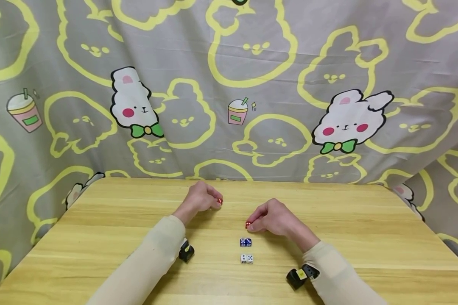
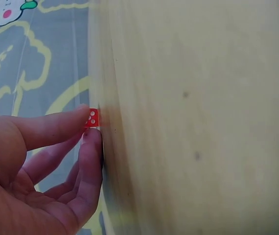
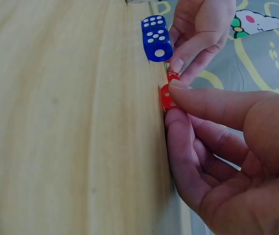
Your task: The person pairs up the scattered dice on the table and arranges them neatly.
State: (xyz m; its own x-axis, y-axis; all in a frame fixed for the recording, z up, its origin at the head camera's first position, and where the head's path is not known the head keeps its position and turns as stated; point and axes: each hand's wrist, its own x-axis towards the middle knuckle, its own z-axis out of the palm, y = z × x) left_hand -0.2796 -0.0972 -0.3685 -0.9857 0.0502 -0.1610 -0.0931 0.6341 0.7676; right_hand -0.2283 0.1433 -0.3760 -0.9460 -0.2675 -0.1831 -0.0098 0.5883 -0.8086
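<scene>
Near the back of the wooden table, my left hand (image 1: 200, 197) pinches a red die (image 1: 220, 201) between thumb and fingers. Closer to me and to the right, my right hand (image 1: 273, 217) pinches a second red die (image 1: 248, 224). The left wrist view shows white pips on the left hand's die (image 2: 92, 117), held at the tabletop. In the right wrist view, thumb and index fingertip grip the other red die (image 3: 168, 97). A pair of blue dice (image 1: 246, 242) sits side by side just in front of the right hand. Nearer me lies a pair of white dice (image 1: 247, 259), also side by side.
The wooden table (image 1: 99, 237) ends at a patterned grey curtain (image 1: 198, 63) along its back edge. A black camera (image 1: 186, 252) is strapped at the left wrist, and another black camera (image 1: 298, 277) at the right wrist.
</scene>
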